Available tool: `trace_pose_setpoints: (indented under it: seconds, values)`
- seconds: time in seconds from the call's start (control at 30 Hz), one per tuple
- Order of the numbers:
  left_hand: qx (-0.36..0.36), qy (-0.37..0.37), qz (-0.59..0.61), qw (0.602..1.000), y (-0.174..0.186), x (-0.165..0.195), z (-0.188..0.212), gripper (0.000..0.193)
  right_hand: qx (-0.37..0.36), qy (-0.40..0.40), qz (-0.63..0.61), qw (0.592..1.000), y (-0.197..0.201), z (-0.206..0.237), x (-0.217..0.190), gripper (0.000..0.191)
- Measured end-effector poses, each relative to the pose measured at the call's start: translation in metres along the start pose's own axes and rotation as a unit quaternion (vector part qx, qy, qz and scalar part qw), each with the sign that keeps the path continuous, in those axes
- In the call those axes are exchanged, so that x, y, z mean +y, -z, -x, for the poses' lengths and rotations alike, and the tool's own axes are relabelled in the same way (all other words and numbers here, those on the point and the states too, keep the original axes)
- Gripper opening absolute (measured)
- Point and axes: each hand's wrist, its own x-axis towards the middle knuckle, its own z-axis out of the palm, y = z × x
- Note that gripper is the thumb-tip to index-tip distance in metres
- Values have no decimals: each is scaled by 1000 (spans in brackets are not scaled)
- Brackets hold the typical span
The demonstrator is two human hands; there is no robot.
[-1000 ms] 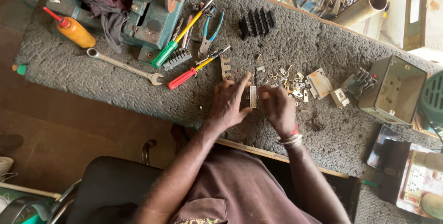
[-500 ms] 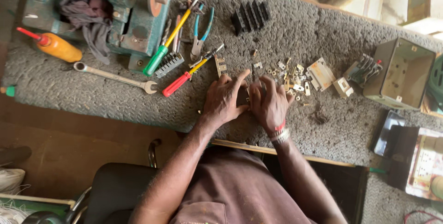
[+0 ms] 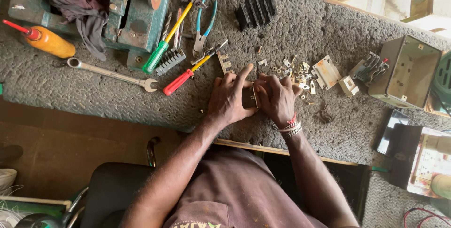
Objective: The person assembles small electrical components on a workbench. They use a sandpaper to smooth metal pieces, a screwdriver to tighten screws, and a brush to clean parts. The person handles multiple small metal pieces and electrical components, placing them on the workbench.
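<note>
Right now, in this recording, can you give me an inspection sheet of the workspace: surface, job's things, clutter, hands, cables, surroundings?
Surface: grey textured mat covering the bench.
Job's things: small dark part with a metal edge, held between both hands; loose metal bits scattered just beyond.
Clutter: green-handled screwdriver, red-handled screwdriver, wrench, blue-handled pliers, orange bottle, black finned block, open metal box, rag on a green machine.
Hands: left hand and right hand both closed on the part, resting on the mat.
Cables: red wire at the lower right corner.
Surroundings: dark chair, brown floor.
</note>
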Motion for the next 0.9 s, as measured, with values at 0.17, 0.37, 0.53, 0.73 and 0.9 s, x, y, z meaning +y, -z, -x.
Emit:
trace_pose_setpoints:
  seconds: [0.17, 0.37, 0.53, 0.73, 0.9]
  values:
    - [52, 2, 16, 998, -11, -3, 7, 130, 22, 89, 13, 996, -5, -2, 4, 25]
    - [26, 23, 9, 999, -14, -6, 8, 131, 27, 57, 24, 998, -8, -2, -2, 28]
    - [6, 15, 8, 1000, -8, -7, 6, 134, 44, 72, 34, 996, -6, -15, -6, 24]
    - [57, -26, 32, 997, -6, -11, 9, 114, 29, 67, 55, 996, -2, -10, 2, 16]
    - [49, -60, -23, 997, -19, -12, 19, 95, 41, 66, 32, 996, -5, -4, 6, 11]
